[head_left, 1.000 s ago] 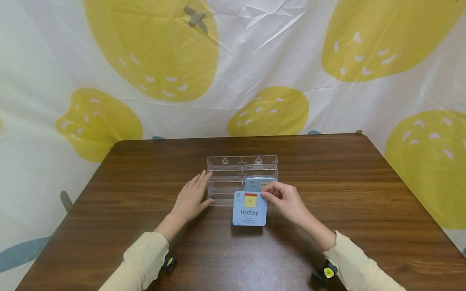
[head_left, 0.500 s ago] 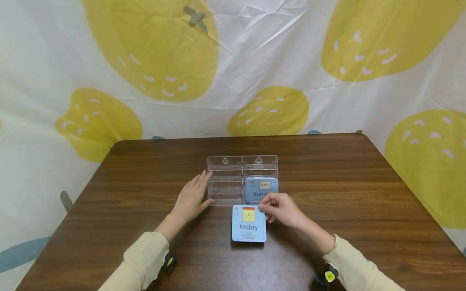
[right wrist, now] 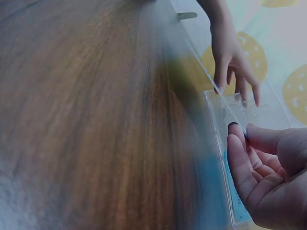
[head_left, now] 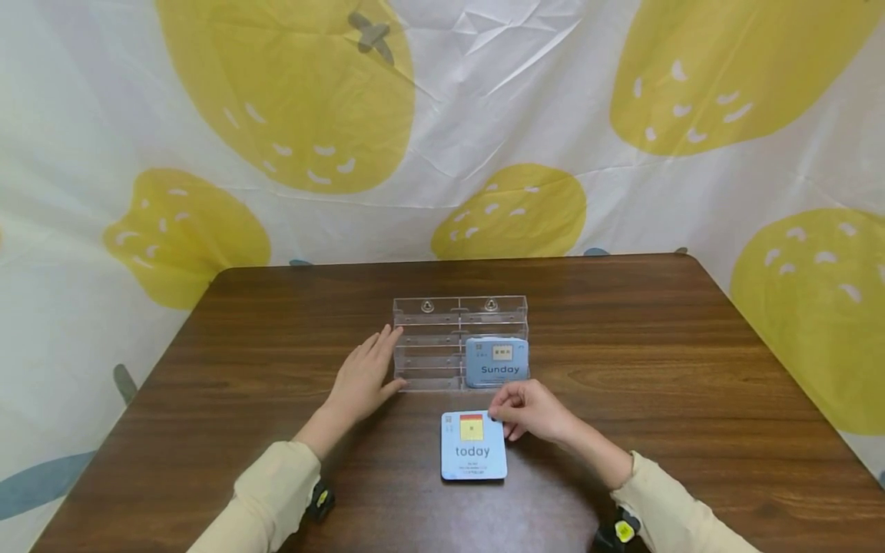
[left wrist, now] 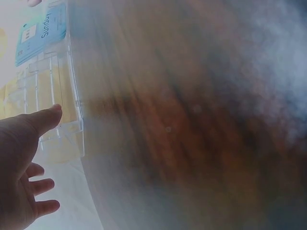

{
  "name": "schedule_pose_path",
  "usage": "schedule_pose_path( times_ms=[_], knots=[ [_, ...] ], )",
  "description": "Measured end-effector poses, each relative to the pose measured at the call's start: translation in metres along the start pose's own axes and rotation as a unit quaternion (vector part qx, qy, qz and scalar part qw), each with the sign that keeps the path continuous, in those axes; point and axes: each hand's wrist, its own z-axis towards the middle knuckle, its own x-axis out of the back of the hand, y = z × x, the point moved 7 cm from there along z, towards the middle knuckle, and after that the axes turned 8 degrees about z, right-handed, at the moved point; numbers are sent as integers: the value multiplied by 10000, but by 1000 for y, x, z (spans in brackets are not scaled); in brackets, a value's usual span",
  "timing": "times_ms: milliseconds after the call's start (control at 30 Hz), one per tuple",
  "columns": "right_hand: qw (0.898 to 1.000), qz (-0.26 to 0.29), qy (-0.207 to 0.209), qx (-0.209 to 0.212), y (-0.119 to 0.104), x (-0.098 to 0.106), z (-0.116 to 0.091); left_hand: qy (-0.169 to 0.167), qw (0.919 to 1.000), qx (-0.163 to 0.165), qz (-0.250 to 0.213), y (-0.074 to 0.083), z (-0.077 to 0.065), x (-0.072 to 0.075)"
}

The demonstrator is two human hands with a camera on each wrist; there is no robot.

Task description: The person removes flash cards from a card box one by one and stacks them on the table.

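Note:
A clear plastic card rack with two columns of tiered pockets rests on the table. My left hand lies along the rack's left side, fingers extended, with the thumb at its lower left corner. In the lowest right pocket sits a blue "Sunday" card, which also shows in the left wrist view. Closer to me, my right hand pinches the top right corner of a light blue "today" card. That card faces up, in front of the rack. The right wrist view shows thumb and forefinger meeting at the pinch.
The brown wooden table spreads out around the rack. Behind its far edge hangs a white cloth printed with yellow fruit. Black wrist cameras hang below both cuffs.
My right hand has drawn the "today" card toward me, away from the rack. The "Sunday" card, partly covered before, now shows in full. My left hand has stayed in place.

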Motion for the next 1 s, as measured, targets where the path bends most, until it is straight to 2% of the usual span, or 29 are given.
schedule_pose_path(
  times_ms=[300,533,1000],
  knots=[
    [9997,-76,-84,-196,6,-3,-1,-68,9999,46,-62,-2,-1,-2],
    [9995,-237,63,-182,5,-1,-1,-31,10000,31,-51,-2,0,-1],
    [9963,-625,416,-416,7,3,-1,-8,10000,34,-46,-1,-1,-1]
  ],
)
